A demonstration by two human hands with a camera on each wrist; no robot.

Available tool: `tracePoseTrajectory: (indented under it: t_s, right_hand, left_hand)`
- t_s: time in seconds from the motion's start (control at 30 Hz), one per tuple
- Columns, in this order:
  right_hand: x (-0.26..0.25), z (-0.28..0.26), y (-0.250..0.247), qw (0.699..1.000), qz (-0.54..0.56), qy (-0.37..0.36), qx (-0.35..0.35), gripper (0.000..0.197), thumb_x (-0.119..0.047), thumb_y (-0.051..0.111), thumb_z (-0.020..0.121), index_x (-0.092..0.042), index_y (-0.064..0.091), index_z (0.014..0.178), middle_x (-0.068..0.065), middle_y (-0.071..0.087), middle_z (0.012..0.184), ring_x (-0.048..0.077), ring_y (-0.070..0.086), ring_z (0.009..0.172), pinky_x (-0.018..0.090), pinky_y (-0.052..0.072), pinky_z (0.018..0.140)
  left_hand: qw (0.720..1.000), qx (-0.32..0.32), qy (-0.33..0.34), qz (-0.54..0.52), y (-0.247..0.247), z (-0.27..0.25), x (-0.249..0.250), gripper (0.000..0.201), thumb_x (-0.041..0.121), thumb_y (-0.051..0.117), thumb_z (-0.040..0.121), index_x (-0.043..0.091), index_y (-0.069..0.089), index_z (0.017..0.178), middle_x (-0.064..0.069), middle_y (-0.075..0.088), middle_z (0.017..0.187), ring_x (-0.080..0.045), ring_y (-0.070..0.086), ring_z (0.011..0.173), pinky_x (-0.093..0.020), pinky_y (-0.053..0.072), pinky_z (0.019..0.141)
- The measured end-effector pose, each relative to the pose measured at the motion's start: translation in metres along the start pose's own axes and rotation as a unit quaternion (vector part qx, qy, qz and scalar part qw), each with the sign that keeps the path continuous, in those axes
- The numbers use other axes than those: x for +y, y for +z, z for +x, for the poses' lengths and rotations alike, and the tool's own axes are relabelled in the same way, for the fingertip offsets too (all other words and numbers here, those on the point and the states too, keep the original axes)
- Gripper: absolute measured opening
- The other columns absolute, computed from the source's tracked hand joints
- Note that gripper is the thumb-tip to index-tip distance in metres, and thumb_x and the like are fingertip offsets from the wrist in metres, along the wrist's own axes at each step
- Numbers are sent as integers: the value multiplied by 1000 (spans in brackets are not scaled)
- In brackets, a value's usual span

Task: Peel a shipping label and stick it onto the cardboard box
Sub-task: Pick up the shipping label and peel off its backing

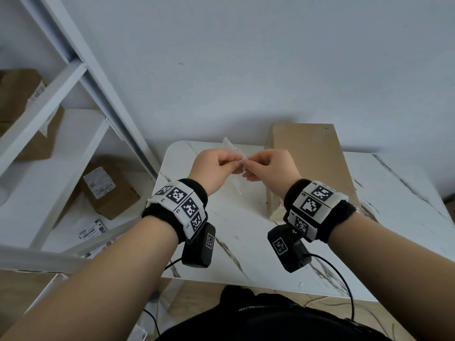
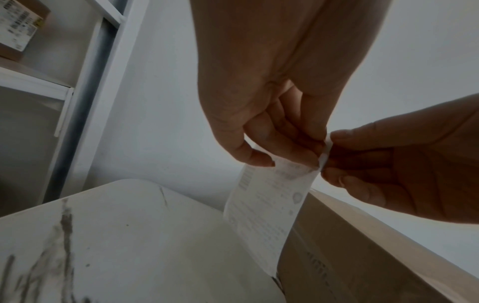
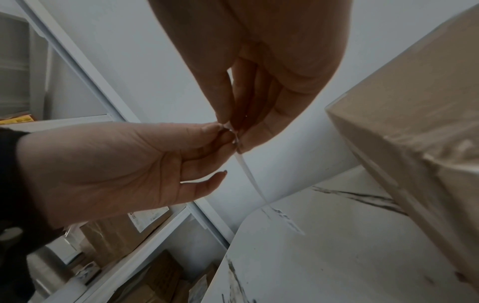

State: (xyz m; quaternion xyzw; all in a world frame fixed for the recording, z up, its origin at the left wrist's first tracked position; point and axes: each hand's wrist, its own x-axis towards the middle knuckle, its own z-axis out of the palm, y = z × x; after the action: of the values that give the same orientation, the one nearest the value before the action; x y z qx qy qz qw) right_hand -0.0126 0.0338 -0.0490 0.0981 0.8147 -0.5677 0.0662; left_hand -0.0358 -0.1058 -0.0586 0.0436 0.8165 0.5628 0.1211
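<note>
Currently both hands work one corner of the shipping label [image 2: 269,207], held in the air above the marbled surface [image 1: 246,230], just left of the cardboard box [image 1: 310,153]. Box top bare; nothing stuck yet.

Risks, judged from the grip:
- Label is thin and hangs free below the pinch. If the peeled part swings, adhesive side may fold onto itself or catch the box's side wall before alignment.
- Both pinches sit on the same small corner. Pulling apart too fast could tear the corner rather than separate label from backing.
- Cannot tell whether any separation has started; the corner is hidden between the fingertips.

Pose:
- Left hand [image 1: 216,168]: thumb and forefinger closed on the label's upper corner, remaining fingers curled loosely, wrist raised.
- Right hand [image 1: 268,166]: thumb and fingertips pinch the same corner from the opposite side, palm turned toward the left hand.
- Fingertips of the two hands nearly touch.
</note>
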Motion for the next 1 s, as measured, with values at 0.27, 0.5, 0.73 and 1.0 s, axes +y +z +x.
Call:
tracePoseTrajectory:
  t_s: [0.27, 0.5, 0.73, 1.0]
  right_hand:
    - [1, 2, -2, 1000, 7, 5, 8, 16, -12, 59, 88, -10, 66, 73, 16, 70, 78, 25, 70, 75, 36, 60, 80]
    - [6, 6, -7, 999, 34, 24, 25, 21, -6, 52, 89, -12, 61, 71, 9, 67, 71, 21, 67, 64, 32, 60, 73]
    - [9, 8, -13, 994, 80, 50, 51, 18, -4, 47, 92, -7, 58, 78, 6, 63, 67, 17, 64, 57, 21, 58, 58]
    - [8, 11, -15, 987, 123, 68, 74, 23, -1, 40, 92, -13, 52, 77, 10, 63, 68, 21, 62, 54, 25, 57, 53]
  left_hand:
    - [1000, -4, -10, -14, 6, 2, 2, 19, 9, 57, 90, 1, 67, 104, 4, 66, 79, 7, 65, 62, -3, 50, 67]
    - [999, 17, -37, -25, 7, 4, 3, 18, 12, 54, 91, 20, 57, 75, 6, 65, 76, 11, 64, 54, -8, 50, 63]
    - [989, 67, -100, -80, 3, 3, 1, 19, 10, 49, 92, 15, 50, 74, 0, 63, 74, -8, 66, 66, -22, 53, 68]
    - [979, 110, -152, -80, -8, -1, -13, 16, 1, 47, 89, 12, 48, 77, -3, 66, 60, -10, 68, 65, -24, 55, 69]
